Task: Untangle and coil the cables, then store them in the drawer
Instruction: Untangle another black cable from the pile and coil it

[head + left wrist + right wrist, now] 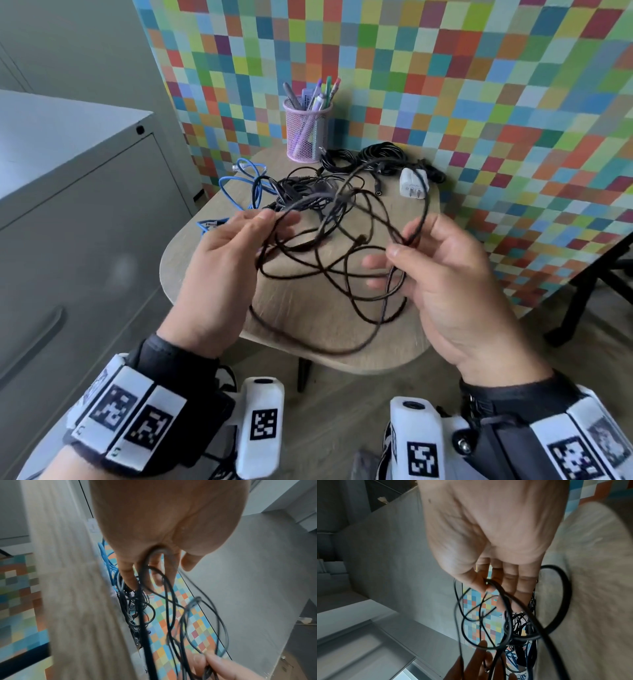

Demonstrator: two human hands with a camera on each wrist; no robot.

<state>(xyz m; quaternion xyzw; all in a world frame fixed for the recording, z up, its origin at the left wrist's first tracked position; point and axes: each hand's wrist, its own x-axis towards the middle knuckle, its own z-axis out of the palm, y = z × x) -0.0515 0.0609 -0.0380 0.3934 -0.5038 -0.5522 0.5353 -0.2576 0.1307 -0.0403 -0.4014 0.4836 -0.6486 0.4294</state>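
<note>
Far left: grey metal filing cabinet [78, 192], drawer fronts closed, recessed handle on the lower one.

L hand [219, 270] held above the near-left edge of the table [308, 329]. Thumb & forefinger pinch strands of the thin black cable [329, 270]; other fingers loosely extended next to them, slightly curled. In left wrist view the cable [154, 574] runs under the palm and out btwn the fingers [126, 573], so the hand [163, 520] grips a bunch of strands rather than one.

Btwn the hands: the black cable hangs in several loose, crossing loops, lifted off the tabletop; lowest loop sags down to the table's near edge, can't tell if it touches. Still tangled.

R hand [455, 284] at roughly same height. Thumb & forefinger pinch a strand at the top; other fingers half-curled w/ more loops passing over them. Right wrist view: thumb pressed on cable [505, 596] against forefinger of the hand [488, 534], rest of fingers [523, 580] fairly straight, close together.

Table: small, rounded, light wood. Back-left a blue cable [246, 181], part trailing over the edge. Mid: heap of black cables [308, 192], knotted together. Back: pink mesh pen cup [306, 133] w/ pens; to its right black coiled cables [376, 157], then a white charger plug [414, 185].

Room: multicolour checkered wall [445, 85] behind the table, wood-look floor [342, 411], black furniture legs at far right.
</note>
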